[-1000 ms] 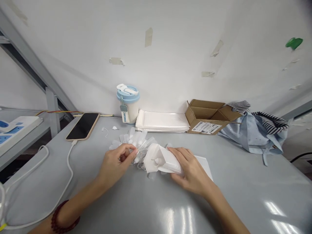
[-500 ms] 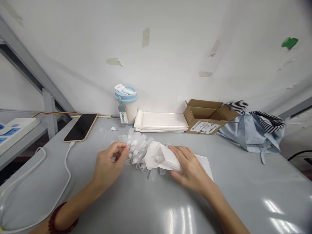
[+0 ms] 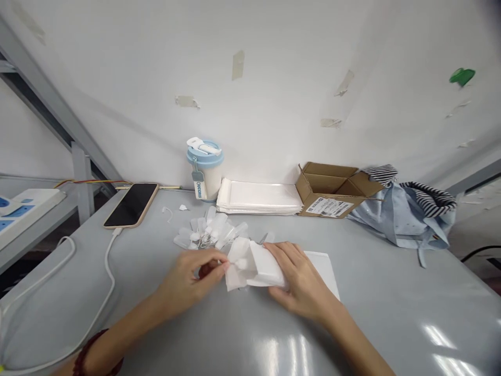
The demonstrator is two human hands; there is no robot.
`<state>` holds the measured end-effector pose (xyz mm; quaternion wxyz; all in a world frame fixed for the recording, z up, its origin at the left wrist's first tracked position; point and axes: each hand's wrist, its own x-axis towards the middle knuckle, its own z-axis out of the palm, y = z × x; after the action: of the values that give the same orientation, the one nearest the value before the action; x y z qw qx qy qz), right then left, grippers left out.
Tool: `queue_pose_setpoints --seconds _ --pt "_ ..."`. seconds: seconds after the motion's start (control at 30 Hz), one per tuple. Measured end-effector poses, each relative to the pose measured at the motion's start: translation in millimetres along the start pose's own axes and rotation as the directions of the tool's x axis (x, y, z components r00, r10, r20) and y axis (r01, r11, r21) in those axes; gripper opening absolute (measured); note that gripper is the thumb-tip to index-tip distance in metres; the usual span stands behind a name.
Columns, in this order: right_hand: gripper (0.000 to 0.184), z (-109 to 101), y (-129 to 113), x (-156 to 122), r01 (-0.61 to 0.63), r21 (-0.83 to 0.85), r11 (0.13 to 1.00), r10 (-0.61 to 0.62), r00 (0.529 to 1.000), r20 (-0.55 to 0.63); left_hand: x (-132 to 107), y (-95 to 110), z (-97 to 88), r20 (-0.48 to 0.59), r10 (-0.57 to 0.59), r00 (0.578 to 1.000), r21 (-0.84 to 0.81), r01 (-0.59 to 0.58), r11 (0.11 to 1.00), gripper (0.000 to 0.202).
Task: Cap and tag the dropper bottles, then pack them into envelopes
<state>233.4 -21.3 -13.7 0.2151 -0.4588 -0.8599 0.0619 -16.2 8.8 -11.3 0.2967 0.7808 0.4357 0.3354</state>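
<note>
My right hand (image 3: pixel 299 277) grips a white padded bag (image 3: pixel 261 269) lying on the grey table (image 3: pixel 242 334), its open mouth turned to the left. My left hand (image 3: pixel 191 279) is pinched on a small clear plastic piece (image 3: pixel 235 262) right at the bag's mouth. Just beyond both hands lies a pile of small clear plastic pieces (image 3: pixel 207 232). A flat white bag (image 3: pixel 324 266) lies under my right hand.
A phone (image 3: pixel 131 204) on a white cable (image 3: pixel 107 261) lies at the left. Along the wall stand a blue-lidded cup (image 3: pixel 205 169), a stack of white bags (image 3: pixel 260 197), an open cardboard box (image 3: pixel 332 189) and a blue cloth bag (image 3: pixel 407 214). A power strip (image 3: pixel 23 206) sits on the left shelf.
My left hand has left the pile and come to the bag's mouth with a small piece pinched in it. The bag and my right hand have shifted slightly nearer to me.
</note>
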Motion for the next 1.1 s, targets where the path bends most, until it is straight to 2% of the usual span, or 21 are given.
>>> queue_pose_setpoints --seconds 0.07,0.17,0.23,0.27,0.33,0.4,0.47,0.53,0.6,0.73,0.83,0.9,1.0,1.03,1.1 --pt "0.062 4 -6 0 0.029 0.016 0.999 -0.029 1.000 0.013 -2 2 7.5 0.086 0.033 0.996 0.050 -0.037 0.998 0.024" --pt "0.059 9 -13 0 0.073 0.021 0.997 -0.074 0.997 0.027 -7 3 17.7 0.188 0.137 0.973 0.073 -0.153 0.986 0.028" --pt "0.057 11 -15 0 0.090 0.019 0.996 -0.090 0.996 0.027 -9 2 21.0 0.210 0.208 0.955 0.067 -0.226 0.972 0.028" --pt "0.057 10 -14 0 0.093 0.016 0.995 -0.094 0.995 0.024 -9 1 20.9 0.188 0.227 0.956 0.065 -0.242 0.968 0.027" --pt "0.058 8 -12 0 0.086 0.006 0.996 -0.086 0.996 0.009 -8 -1 17.5 0.056 0.196 0.979 0.067 -0.199 0.978 0.024" --pt "0.058 4 -7 1 0.061 -0.009 0.998 -0.061 0.998 -0.017 -4 -3 10.6 -0.130 0.068 0.989 0.077 -0.059 0.995 0.022" --pt "0.056 1 -2 1 0.034 -0.024 0.999 -0.035 0.998 -0.045 1 -7 2.9 -0.251 -0.097 0.963 0.095 0.124 0.988 0.021" --pt "0.055 -2 3 1 0.010 -0.041 0.999 -0.013 0.998 -0.065 6 -12 -2.9 -0.259 -0.207 0.943 0.148 0.251 0.957 0.021" --pt "0.054 -2 6 1 -0.005 -0.053 0.999 0.001 0.997 -0.076 9 -17 -5.2 -0.188 -0.260 0.947 0.253 0.302 0.919 0.024" --pt "0.053 -2 7 0 -0.007 -0.067 0.998 0.002 0.997 -0.075 9 -23 -1.7 -0.064 -0.290 0.955 0.399 0.290 0.870 0.023" --pt "0.054 -1 6 1 -0.009 -0.069 0.998 0.005 0.999 -0.054 8 -21 0.2 -0.076 -0.236 0.969 0.398 0.247 0.884 0.025" --pt "0.054 0 5 1 -0.016 -0.073 0.997 0.013 0.999 -0.034 7 -17 -1.6 -0.156 -0.203 0.967 0.337 0.245 0.909 0.025" --pt "0.055 0 5 1 -0.029 -0.082 0.996 0.028 1.000 -0.014 7 -8 -8.3 -0.281 -0.195 0.940 0.170 0.248 0.954 0.025" --pt "0.055 0 5 1 -0.032 -0.084 0.996 0.032 0.999 -0.011 6 -5 -11.0 -0.286 -0.184 0.940 0.114 0.225 0.968 0.025" --pt "0.055 0 5 1 -0.036 -0.081 0.996 0.036 0.999 -0.009 5 -1 -16.0 -0.227 -0.124 0.966 0.025 0.133 0.991 0.024"
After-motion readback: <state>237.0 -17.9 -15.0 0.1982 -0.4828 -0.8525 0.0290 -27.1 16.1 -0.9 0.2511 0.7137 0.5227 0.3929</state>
